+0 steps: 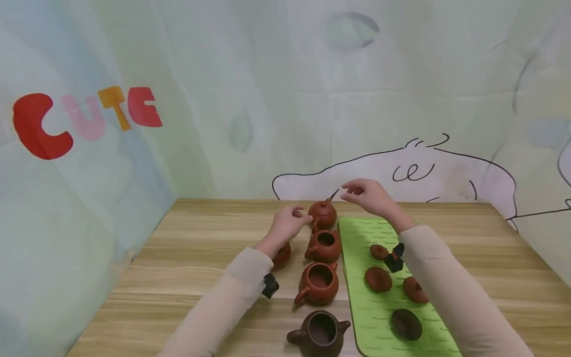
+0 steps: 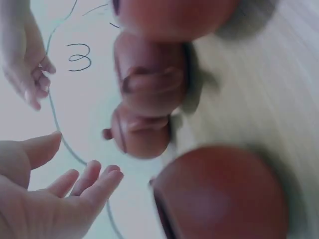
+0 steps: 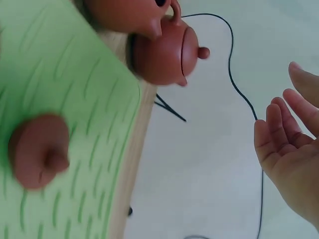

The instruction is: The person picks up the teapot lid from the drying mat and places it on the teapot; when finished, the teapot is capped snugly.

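Standing at the far end of a row of teapots, the lidded teapot sits on the tabletop just left of the green mat, its lid knob pointing up. The left hand hovers just beside its left flank; from the head view its fingers look loosely curled and close to the pot, but the left wrist view shows them relaxed and parted from the clay, gripping nothing. The right hand hangs above and to the right of the pot, over the mat's far edge, its fingers loose and released as well, with open air between them and the lid in the right wrist view. So the pot stands between the two hands, nearer the left, and neither one plainly touches it.

Behind it toward the person come two open reddish teapots and, then a dark brown teapot nearest the camera, all without lids. Another reddish pot is partly hidden under the left forearm. On the mat lie three reddish lids and one dark lid, well apart from the hands. A printed cloth backdrop rises behind the tabletop.
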Action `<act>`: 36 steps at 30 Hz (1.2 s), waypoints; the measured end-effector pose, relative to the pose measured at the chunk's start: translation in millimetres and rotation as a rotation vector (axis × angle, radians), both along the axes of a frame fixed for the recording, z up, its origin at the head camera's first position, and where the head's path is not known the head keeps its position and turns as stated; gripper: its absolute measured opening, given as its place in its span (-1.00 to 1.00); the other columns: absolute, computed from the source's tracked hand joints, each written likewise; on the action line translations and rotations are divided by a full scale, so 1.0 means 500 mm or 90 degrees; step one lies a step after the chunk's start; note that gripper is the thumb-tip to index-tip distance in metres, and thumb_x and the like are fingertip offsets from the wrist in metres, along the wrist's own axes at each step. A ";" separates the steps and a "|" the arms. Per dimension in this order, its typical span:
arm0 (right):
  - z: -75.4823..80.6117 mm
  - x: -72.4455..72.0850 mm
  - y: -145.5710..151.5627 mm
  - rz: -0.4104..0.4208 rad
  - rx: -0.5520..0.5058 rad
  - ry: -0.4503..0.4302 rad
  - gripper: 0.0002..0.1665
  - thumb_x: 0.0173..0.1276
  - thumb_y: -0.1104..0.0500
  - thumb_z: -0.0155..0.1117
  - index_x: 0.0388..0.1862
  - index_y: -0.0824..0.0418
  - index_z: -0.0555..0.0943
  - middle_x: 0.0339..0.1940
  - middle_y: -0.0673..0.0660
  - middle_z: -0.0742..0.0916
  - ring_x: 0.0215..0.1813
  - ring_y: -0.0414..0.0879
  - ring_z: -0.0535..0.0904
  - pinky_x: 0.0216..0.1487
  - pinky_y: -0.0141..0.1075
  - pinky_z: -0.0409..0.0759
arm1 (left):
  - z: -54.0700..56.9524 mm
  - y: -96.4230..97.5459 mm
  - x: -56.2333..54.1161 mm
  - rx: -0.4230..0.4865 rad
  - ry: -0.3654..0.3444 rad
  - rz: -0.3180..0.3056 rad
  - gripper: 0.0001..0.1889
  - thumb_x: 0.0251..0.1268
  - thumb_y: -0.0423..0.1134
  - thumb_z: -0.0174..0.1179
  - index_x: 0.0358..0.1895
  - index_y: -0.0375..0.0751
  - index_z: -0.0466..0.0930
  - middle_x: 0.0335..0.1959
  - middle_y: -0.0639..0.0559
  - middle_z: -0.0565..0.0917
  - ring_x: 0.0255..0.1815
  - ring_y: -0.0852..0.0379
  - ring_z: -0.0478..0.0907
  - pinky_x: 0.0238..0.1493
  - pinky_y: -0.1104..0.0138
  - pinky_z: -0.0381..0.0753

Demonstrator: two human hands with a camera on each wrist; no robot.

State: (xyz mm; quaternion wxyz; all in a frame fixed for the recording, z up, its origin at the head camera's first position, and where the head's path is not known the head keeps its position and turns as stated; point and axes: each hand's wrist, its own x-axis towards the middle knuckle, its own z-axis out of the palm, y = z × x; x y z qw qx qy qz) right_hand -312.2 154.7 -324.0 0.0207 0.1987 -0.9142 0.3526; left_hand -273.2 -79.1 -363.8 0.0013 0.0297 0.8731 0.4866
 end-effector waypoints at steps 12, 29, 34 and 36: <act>-0.013 0.066 0.105 -0.002 -0.010 -0.002 -0.55 0.40 0.10 0.23 0.13 0.38 0.56 -0.15 0.23 0.67 -0.11 0.02 0.57 -0.15 -0.22 0.56 | 0.028 -0.115 0.083 0.035 0.070 0.018 -0.57 0.28 -0.24 0.26 0.17 -0.35 0.50 0.00 -0.23 0.63 0.08 -0.12 0.55 0.13 0.07 0.52; -0.097 0.101 0.154 -0.006 0.018 -0.043 -0.50 0.37 0.04 0.26 0.09 0.40 0.57 -0.22 0.14 0.68 -0.16 -0.06 0.57 -0.18 -0.21 0.53 | -0.054 -0.181 0.142 0.051 0.021 0.055 -0.55 0.28 -0.29 0.24 0.18 -0.43 0.45 0.03 -0.30 0.57 0.07 -0.17 0.52 0.05 0.09 0.55; -0.113 0.108 0.159 -0.010 0.020 -0.073 -0.48 0.36 0.03 0.28 0.10 0.41 0.57 -0.22 0.13 0.68 -0.17 -0.08 0.55 -0.22 -0.25 0.54 | -0.061 -0.180 0.148 0.052 -0.010 0.074 -0.57 0.29 -0.31 0.24 0.18 -0.43 0.46 0.04 -0.29 0.57 0.07 -0.15 0.52 0.07 0.08 0.55; -0.119 0.109 0.160 -0.005 0.017 -0.077 -0.50 0.34 0.06 0.29 0.08 0.43 0.57 -0.24 0.12 0.68 -0.19 -0.09 0.54 -0.25 -0.27 0.54 | -0.061 -0.178 0.149 0.059 -0.009 0.074 -0.55 0.29 -0.29 0.24 0.20 -0.41 0.45 0.06 -0.29 0.57 0.09 -0.16 0.52 0.08 0.08 0.55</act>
